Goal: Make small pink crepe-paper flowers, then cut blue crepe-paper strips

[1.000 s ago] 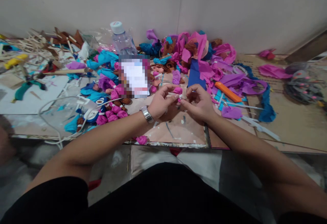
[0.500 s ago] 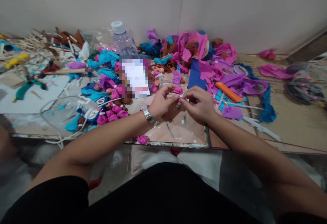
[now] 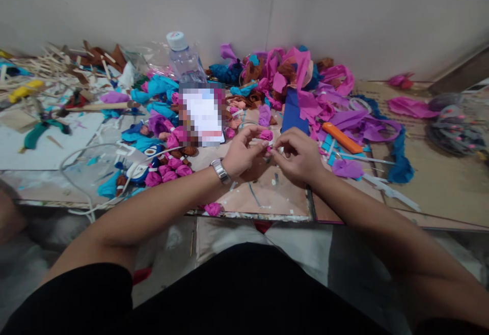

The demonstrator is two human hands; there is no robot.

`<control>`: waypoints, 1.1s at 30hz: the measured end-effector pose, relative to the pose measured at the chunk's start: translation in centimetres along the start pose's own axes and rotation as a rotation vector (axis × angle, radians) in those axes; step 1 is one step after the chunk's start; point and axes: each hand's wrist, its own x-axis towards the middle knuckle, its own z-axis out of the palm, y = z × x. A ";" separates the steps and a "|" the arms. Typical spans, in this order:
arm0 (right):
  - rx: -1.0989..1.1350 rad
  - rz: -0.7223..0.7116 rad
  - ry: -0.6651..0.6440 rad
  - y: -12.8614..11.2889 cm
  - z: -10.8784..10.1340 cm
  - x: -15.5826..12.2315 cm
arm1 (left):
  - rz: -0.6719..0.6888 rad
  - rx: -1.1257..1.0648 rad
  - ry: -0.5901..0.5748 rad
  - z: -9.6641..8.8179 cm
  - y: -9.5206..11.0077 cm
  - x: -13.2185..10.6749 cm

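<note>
While left hand [image 3: 239,154] pinches pink paper bud [image 3: 266,135], right hand [image 3: 300,157] grip clasps it too.

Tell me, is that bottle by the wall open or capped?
Capped. The bottle stands upright with a white cap on its neck. How full it is cannot be told.

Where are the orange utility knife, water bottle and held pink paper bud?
orange utility knife [image 3: 341,138]: head view, mid-handle.
water bottle [image 3: 185,65]: head view, clear body.
pink paper bud [image 3: 266,135]: head view, its top.
</note>
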 end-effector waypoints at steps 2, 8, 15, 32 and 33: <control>-0.010 -0.002 0.012 -0.1 0.0 0.0 | -0.028 -0.029 -0.003 0.0 -0.1 0.0; -0.018 0.073 0.074 0.3 0.2 -0.2 | -0.049 -0.094 -0.012 0.3 0.3 -0.1; 0.019 0.058 0.088 0.8 0.3 -0.2 | -0.029 -0.072 -0.030 0.3 0.3 0.0; 0.026 0.076 0.075 0.7 0.2 0.0 | -0.035 -0.033 -0.058 0.1 0.0 -0.1; 0.031 0.077 0.076 0.7 0.3 0.0 | -0.031 -0.028 -0.058 0.1 0.0 -0.1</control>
